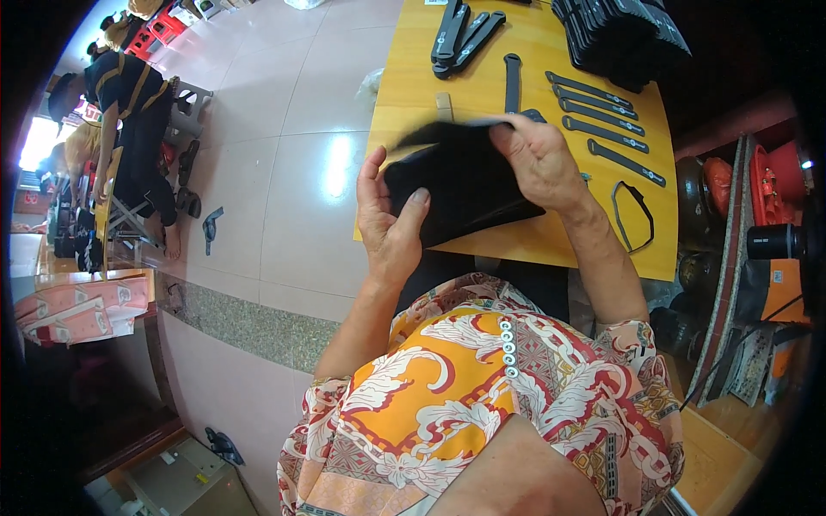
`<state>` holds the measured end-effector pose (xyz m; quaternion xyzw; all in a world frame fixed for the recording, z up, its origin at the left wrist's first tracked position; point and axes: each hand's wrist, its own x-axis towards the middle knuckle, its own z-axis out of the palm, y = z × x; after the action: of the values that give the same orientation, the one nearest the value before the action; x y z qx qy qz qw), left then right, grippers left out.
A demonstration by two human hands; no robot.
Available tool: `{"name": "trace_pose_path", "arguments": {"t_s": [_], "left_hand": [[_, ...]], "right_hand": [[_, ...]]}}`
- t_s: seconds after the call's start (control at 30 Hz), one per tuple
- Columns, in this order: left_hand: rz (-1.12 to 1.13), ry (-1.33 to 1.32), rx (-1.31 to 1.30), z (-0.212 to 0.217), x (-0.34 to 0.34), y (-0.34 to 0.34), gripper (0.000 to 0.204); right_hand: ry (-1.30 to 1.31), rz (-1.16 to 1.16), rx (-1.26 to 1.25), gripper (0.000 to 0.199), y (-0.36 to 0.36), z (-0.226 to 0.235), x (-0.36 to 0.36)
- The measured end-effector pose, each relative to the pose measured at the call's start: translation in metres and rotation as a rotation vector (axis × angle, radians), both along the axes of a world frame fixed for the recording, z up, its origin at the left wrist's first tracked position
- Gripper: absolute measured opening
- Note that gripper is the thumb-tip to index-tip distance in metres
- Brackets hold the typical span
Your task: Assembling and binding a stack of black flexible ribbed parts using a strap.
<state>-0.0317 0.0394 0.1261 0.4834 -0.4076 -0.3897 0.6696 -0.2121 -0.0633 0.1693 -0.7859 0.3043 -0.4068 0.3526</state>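
A flat black pouch-like piece (465, 185) is held up in front of me, over the near edge of the yellow table (391, 95). My left hand (391, 215) grips its left side, thumb on the face towards me and fingers partly behind. At the upper right corner my right hand (542, 159) pinches it, fingertips partly hidden. Its top edge is blurred and stands apart from the front layer. Beyond lie a single black strap (513, 82) and a small beige piece (444, 105). Right of my right hand is a black strap loop (634, 219).
Several black straps (607, 133) lie in a row at the table's right, with a strap bundle (460, 43) and a stack of black pieces (619, 39) farther back. Shelving (731, 258) stands close on the right. Another person (129, 95) bends over at far left.
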Motion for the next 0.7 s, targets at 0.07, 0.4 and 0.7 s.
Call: {"name": "trace_pose_path", "arguments": {"t_s": [0.07,0.4,0.7], "left_hand": [[0.092,-0.099,0.006,-0.015,0.005,-0.003,0.063],[0.049,-0.293,-0.091,-0.009,0.013,-0.001,0.061],[0.023,-0.336,-0.129,-0.009,0.018,-0.001,0.049]], "right_hand": [[-0.133,-0.128,0.152,0.028,-0.023,0.000,-0.026],[-0.786,-1.007,-0.061,0.030,-0.034,0.047,-0.061],[0.158,-0.666,-0.784,0.029,0.015,0.039,-0.050]]}}
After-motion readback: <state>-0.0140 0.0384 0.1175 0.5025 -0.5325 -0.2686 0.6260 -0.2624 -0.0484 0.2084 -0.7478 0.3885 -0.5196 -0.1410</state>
